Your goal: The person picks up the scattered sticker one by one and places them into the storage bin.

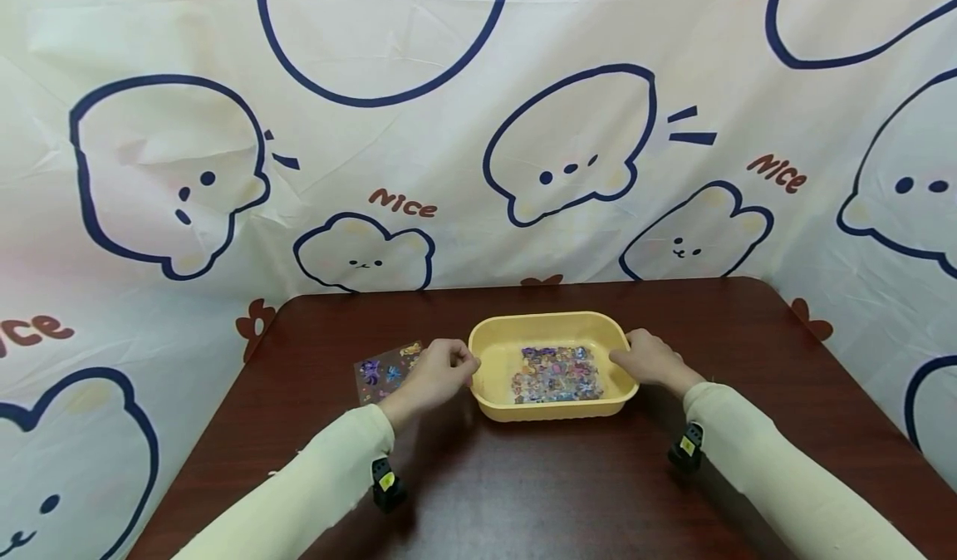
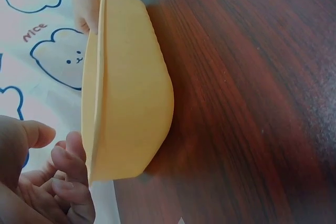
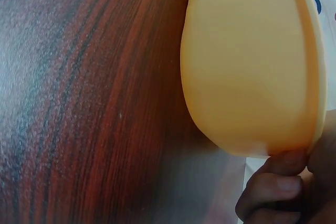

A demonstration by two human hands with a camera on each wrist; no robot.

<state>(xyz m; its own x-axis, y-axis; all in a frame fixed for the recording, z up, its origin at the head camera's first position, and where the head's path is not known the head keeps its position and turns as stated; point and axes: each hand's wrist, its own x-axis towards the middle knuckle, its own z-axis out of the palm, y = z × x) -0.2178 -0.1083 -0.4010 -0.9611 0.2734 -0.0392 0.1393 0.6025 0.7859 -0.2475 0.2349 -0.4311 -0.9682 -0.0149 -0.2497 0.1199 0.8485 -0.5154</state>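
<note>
A shallow yellow plastic basin (image 1: 553, 412) sits on the table. In it lies a heap of small, shiny, multicoloured pieces (image 1: 559, 375), too small to make out singly. My right hand (image 1: 649, 359) grips the basin's right end, thumb over the rim and fingers curled beneath it, as the right wrist view shows with the basin wall (image 3: 252, 66). At the other end, my left hand (image 1: 441, 370) is by the rim; in the left wrist view its thumb (image 2: 39, 134) stands apart from the loosely bent fingers, nothing between them. A clear sheet with shiny coloured shapes (image 1: 381, 373) lies partly behind this hand.
The dark reddish-brown wooden table (image 1: 553, 493) has rounded far corners. Behind it hangs a pale cloth (image 1: 463, 153) printed with blue-outlined cartoon animals. A small black device (image 1: 386, 483) is strapped to the left wrist, another (image 1: 686, 447) to the right.
</note>
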